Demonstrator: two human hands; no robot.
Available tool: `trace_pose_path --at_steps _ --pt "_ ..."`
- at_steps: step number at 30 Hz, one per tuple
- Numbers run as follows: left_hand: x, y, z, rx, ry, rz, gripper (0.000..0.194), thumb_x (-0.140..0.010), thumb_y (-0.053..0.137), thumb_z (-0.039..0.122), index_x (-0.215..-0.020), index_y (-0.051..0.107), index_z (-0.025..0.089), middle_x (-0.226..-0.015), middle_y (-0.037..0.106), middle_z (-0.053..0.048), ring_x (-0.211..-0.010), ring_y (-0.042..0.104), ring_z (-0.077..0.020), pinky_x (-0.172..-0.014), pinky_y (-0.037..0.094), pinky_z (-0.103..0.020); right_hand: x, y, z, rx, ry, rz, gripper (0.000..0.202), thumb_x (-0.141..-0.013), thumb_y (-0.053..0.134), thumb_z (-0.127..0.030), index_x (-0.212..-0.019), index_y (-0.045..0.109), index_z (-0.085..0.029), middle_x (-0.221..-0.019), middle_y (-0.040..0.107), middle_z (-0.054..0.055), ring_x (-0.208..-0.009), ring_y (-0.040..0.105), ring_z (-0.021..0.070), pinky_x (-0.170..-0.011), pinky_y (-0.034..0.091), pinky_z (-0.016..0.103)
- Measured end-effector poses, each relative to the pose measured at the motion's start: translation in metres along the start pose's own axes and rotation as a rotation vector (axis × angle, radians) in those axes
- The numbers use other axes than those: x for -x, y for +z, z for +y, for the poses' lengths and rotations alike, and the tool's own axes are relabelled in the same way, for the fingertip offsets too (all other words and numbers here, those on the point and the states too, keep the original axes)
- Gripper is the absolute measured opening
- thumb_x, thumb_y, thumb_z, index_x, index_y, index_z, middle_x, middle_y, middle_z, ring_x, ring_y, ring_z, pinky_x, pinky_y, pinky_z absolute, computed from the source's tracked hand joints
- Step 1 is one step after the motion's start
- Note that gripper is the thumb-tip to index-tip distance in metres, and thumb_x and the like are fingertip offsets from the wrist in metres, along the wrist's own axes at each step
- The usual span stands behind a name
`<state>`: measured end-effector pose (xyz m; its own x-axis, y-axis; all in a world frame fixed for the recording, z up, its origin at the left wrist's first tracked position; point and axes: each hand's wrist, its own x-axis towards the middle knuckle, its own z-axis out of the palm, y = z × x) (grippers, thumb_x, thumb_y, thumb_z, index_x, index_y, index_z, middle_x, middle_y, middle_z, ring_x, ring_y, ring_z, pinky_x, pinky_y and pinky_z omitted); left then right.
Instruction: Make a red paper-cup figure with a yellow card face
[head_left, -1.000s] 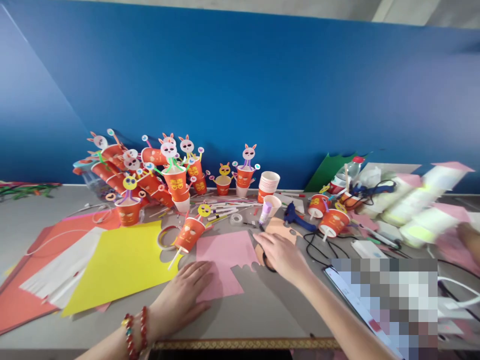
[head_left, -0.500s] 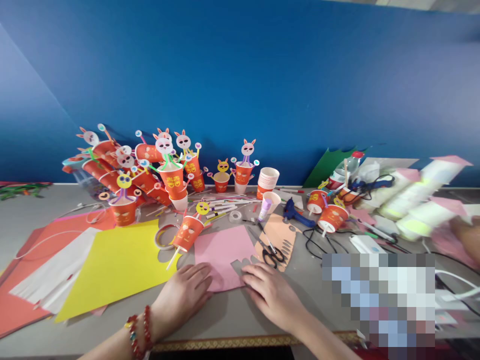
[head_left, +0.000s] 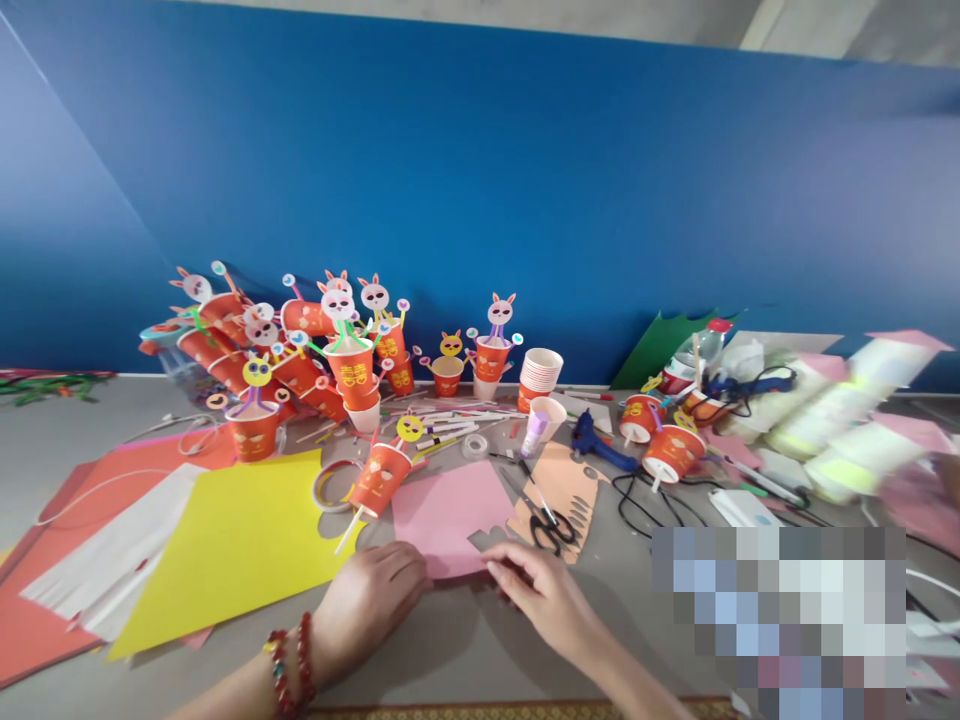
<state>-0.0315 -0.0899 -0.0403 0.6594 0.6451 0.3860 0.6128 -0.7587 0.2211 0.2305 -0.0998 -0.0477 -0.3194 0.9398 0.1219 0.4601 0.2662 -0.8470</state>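
A pink sheet of paper (head_left: 450,510) with a notched right edge lies on the table in front of me. My left hand (head_left: 379,595), a red bead bracelet at its wrist, is closed at the sheet's lower left corner, fingertips on the edge. At the lower right edge, beside the cut notch, the thumb and forefinger of my right hand (head_left: 532,595) pinch the paper. Black-handled scissors (head_left: 551,525) rest on an orange paper offcut (head_left: 574,480) just beyond the right hand. An orange paper cup figure (head_left: 381,480) with a yellow face leans beyond the left hand, a stick beneath it.
Yellow paper (head_left: 232,550) and red sheets (head_left: 64,560) spread leftward. Several cup figures (head_left: 352,375) crowd the back left. Stacked cups (head_left: 541,375), pens (head_left: 450,428) and a blue glue gun (head_left: 600,440) with black cable lie farther back. White rolls with pink tops (head_left: 862,455) fill the right.
My right hand's fingers have gone from lying outstretched to a pinch at the paper's edge. My left hand's fingers have curled in more. The whole view has tilted slightly upward.
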Motion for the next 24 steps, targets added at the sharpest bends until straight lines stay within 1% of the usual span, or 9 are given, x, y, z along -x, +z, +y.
trace_pose_path --at_steps 3,6,10,12,14,17,20,22,24 --pt "-0.001 -0.003 -0.001 0.030 0.007 -0.007 0.029 -0.100 0.038 0.022 -0.089 0.065 0.021 -0.083 0.070 -0.006 -0.077 0.067 -0.0183 -0.073 0.056 -0.028 -0.001 0.002 0.004 0.015 -0.002 0.013 0.016 -0.093 0.055 -0.025 -0.090 0.071 -0.021 -0.073 0.069 -0.001 -0.062 0.064 0.0139 -0.051 0.046 0.018" --pt "0.000 -0.002 -0.002 0.040 0.055 -0.037 0.024 -0.098 0.043 0.022 -0.084 0.063 0.020 -0.086 0.070 -0.006 -0.079 0.066 -0.0184 -0.073 0.053 -0.029 -0.001 0.003 0.008 0.045 -0.006 0.018 0.016 -0.088 0.056 -0.018 -0.091 0.072 -0.022 -0.082 0.074 0.001 -0.070 0.068 0.0160 -0.059 0.050 0.020" --pt "-0.001 0.006 -0.006 0.025 0.124 -0.046 0.025 -0.094 0.052 0.032 -0.074 0.059 0.019 -0.090 0.069 -0.005 -0.081 0.064 -0.0204 -0.074 0.048 -0.034 -0.001 0.002 0.009 0.124 0.009 0.004 0.019 -0.087 0.056 -0.014 -0.094 0.071 -0.022 -0.089 0.075 0.002 -0.080 0.069 0.0175 -0.070 0.050 0.021" --pt "-0.005 0.008 -0.009 0.013 0.139 -0.100 0.026 -0.093 0.055 0.036 -0.073 0.057 0.019 -0.087 0.068 -0.005 -0.081 0.062 -0.0206 -0.074 0.046 -0.034 -0.001 0.001 0.006 0.184 0.011 -0.011 0.017 -0.087 0.056 -0.014 -0.094 0.071 -0.021 -0.087 0.074 0.002 -0.080 0.069 0.0174 -0.071 0.049 0.022" --pt "-0.011 0.007 -0.011 -0.014 0.127 -0.172 0.023 -0.091 0.056 0.036 -0.076 0.057 0.019 -0.086 0.066 -0.004 -0.081 0.060 -0.0208 -0.073 0.044 -0.035 -0.001 0.001 0.002 0.231 0.016 -0.032 0.016 -0.089 0.056 -0.016 -0.093 0.070 -0.021 -0.085 0.074 0.003 -0.079 0.069 0.0172 -0.070 0.047 0.022" --pt "-0.022 0.003 -0.011 -0.048 0.095 -0.269 0.016 -0.087 0.062 0.035 -0.084 0.057 0.020 -0.091 0.066 -0.003 -0.084 0.058 -0.0221 -0.073 0.043 -0.035 -0.001 0.001 -0.002 0.293 0.035 -0.066 0.015 -0.090 0.056 -0.018 -0.090 0.071 -0.021 -0.085 0.074 0.003 -0.080 0.068 0.0173 -0.070 0.046 0.022" --pt "-0.029 -0.001 -0.008 -0.058 0.095 -0.348 0.025 -0.082 0.069 0.040 -0.092 0.057 0.021 -0.098 0.065 -0.003 -0.090 0.057 -0.0242 -0.075 0.043 -0.036 -0.002 -0.002 -0.001 0.389 0.047 -0.077 0.019 -0.088 0.054 -0.012 -0.088 0.070 -0.022 -0.086 0.074 0.002 -0.081 0.068 0.0175 -0.070 0.043 0.022" --pt "-0.031 0.000 -0.008 -0.060 0.097 -0.360 0.031 -0.080 0.070 0.045 -0.095 0.056 0.022 -0.100 0.064 -0.003 -0.092 0.056 -0.0249 -0.077 0.043 -0.037 -0.004 -0.007 0.001 0.441 0.048 -0.067 0.022 -0.086 0.053 -0.008 -0.086 0.069 -0.022 -0.084 0.073 0.001 -0.079 0.068 0.0169 -0.069 0.042 0.022" --pt "-0.031 0.002 -0.008 -0.047 0.093 -0.344 0.031 -0.081 0.069 0.046 -0.096 0.056 0.022 -0.101 0.063 -0.003 -0.092 0.054 -0.0248 -0.077 0.042 -0.037 -0.006 -0.014 0.001 0.458 0.045 -0.029 0.022 -0.086 0.052 -0.009 -0.087 0.069 -0.023 -0.083 0.073 0.001 -0.079 0.067 0.0166 -0.069 0.042 0.022"
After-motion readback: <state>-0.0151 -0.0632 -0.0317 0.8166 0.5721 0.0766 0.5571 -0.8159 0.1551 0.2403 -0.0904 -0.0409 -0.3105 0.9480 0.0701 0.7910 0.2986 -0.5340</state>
